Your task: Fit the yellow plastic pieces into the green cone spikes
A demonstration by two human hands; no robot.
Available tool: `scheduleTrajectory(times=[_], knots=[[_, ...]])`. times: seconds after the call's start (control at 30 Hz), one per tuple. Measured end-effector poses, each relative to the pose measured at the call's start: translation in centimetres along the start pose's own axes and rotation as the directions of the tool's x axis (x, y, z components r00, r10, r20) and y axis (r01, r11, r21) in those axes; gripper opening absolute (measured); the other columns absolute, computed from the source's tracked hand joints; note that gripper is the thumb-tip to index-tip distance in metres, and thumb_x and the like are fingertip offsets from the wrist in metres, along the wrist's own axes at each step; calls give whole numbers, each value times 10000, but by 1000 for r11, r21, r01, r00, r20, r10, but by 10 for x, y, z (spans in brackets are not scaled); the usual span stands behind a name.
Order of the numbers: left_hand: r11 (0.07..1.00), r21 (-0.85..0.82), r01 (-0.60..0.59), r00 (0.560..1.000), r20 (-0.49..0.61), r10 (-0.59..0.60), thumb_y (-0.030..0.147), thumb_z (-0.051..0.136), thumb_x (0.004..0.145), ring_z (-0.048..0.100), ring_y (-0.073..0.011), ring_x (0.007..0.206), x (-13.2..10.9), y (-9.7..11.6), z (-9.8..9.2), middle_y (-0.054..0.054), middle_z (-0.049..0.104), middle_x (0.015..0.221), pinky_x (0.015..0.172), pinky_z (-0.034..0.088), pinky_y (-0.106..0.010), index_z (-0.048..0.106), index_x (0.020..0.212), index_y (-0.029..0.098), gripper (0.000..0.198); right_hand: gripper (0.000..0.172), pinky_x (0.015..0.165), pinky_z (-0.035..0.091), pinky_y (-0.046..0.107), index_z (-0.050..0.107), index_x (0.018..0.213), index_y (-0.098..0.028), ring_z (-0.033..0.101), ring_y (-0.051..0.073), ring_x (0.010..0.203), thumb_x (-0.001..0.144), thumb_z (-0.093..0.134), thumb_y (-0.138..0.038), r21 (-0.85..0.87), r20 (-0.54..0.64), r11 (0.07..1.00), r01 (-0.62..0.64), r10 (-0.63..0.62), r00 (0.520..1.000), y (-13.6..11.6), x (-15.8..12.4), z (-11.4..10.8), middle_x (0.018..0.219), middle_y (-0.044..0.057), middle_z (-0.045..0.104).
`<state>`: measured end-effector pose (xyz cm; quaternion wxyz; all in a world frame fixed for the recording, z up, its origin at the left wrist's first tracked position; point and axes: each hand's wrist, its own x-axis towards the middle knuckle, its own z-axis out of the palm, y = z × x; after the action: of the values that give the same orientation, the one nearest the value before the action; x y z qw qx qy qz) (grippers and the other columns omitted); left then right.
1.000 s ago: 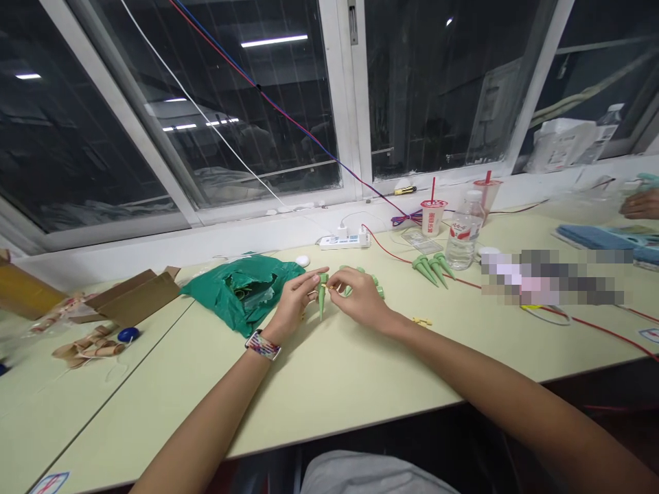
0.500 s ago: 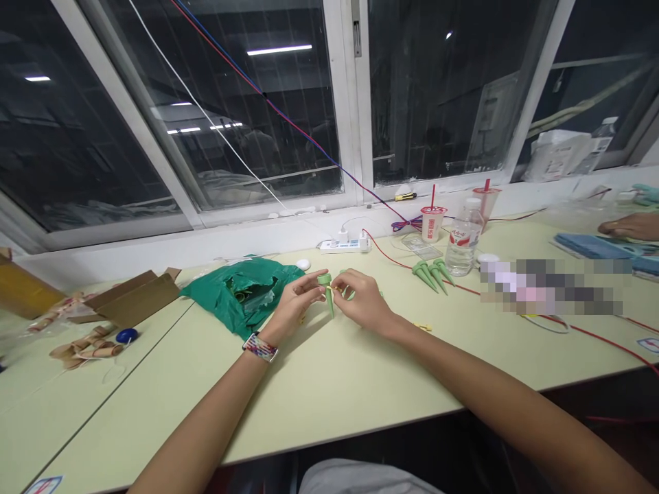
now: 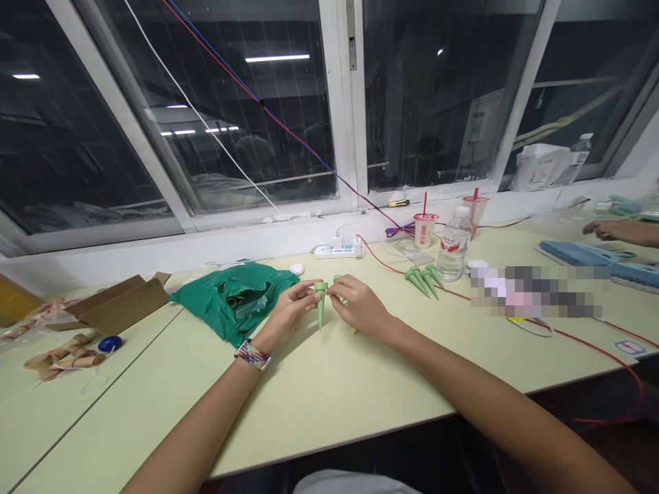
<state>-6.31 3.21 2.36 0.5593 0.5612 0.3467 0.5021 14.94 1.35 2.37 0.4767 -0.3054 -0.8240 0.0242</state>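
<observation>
My left hand (image 3: 287, 312) pinches a green watering spike (image 3: 320, 310) near its wide top, with the tapered tip pointing down above the table. My right hand (image 3: 363, 309) is closed just to the right of it. Its thumb and fingertips are pressed together close to the spike's collar; whatever they hold is too small or hidden to make out. Behind the right fingers shows a bit of another green piece (image 3: 337, 278). Under that hand a small yellow part (image 3: 353, 331) peeks out. Farther right, three green spikes (image 3: 426, 280) lie side by side on the table.
A torn green plastic bag (image 3: 206, 295) lies left of my hands, near a cardboard box (image 3: 123, 309) and wooden toys with a blue ball (image 3: 110, 344). Behind are a power strip (image 3: 340, 251), a cup (image 3: 425, 232) and a water bottle (image 3: 453, 250). Another person's hand (image 3: 612, 230) is at far right.
The view has shifted slightly. The spike in my left hand is now upright, and my right fingertips have drawn back a little from its collar, where a yellow bit showed before.
</observation>
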Motion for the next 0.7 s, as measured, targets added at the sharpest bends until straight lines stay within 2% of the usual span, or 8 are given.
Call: scheduleTrajectory(times=[0.1,0.17,0.27,0.33,0.43,0.53,0.6,0.7], knots=[[999,-29,17,1000,1,-17,273,932,739,677,-183,918,0,-1,0,-80,753,957,841,555,-268,805,1163,192,450,205,898,506,346,721,1000,-194,635,218,977,1012,532,-116,-32,34,999,11,-10,999,0,-2,0,960,92,711],[998,-61,26,1000,-3,-27,269,937,734,689,-194,982,0,1,2,-98,767,1052,871,557,-269,801,1160,189,454,185,885,514,334,710,1029,-197,646,203,957,996,551,-110,59,-5,998,-31,32,999,-1,-1,0,972,79,717],[994,-108,20,999,-26,-23,262,949,717,700,-200,1023,1,6,7,-101,770,1112,898,560,-278,790,1164,187,480,127,850,535,309,699,997,-200,661,169,891,940,611,-129,244,-82,962,-120,144,986,-4,3,-1,981,51,714],[993,-122,6,998,-57,-13,255,962,693,706,-192,974,2,8,9,-88,774,1041,869,565,-277,794,1090,177,438,83,811,557,303,699,964,-206,671,156,844,897,660,-179,365,-67,902,-232,274,959,-4,6,0,964,36,715],[993,-118,-27,995,-101,15,238,969,670,701,-177,918,3,5,8,-65,762,967,837,568,-270,794,1013,176,389,176,687,593,303,688,991,-203,697,161,741,829,726,-262,616,132,634,-469,503,854,-1,9,4,860,21,721],[996,-80,-47,994,-107,38,240,960,682,692,-172,944,4,-1,3,-60,752,1007,845,565,-263,796,1087,191,439,264,628,619,313,679,949,-183,705,164,667,756,808,-306,774,321,303,-556,569,757,2,10,7,782,22,726],[998,-50,-44,994,-99,39,247,953,696,684,-165,917,3,-4,2,-51,740,972,833,565,-262,791,1113,196,450,299,644,637,318,686,884,-171,710,160,658,706,871,-324,818,347,196,-541,581,736,3,9,8,759,31,738],[999,-36,-38,998,-57,36,248,942,721,682,-164,875,0,-4,5,-43,731,909,828,567,-277,778,1058,190,379,356,678,654,326,700,825,-154,717,156,634,644,937,-349,839,354,141,-526,592,724,5,8,7,724,42,747]])
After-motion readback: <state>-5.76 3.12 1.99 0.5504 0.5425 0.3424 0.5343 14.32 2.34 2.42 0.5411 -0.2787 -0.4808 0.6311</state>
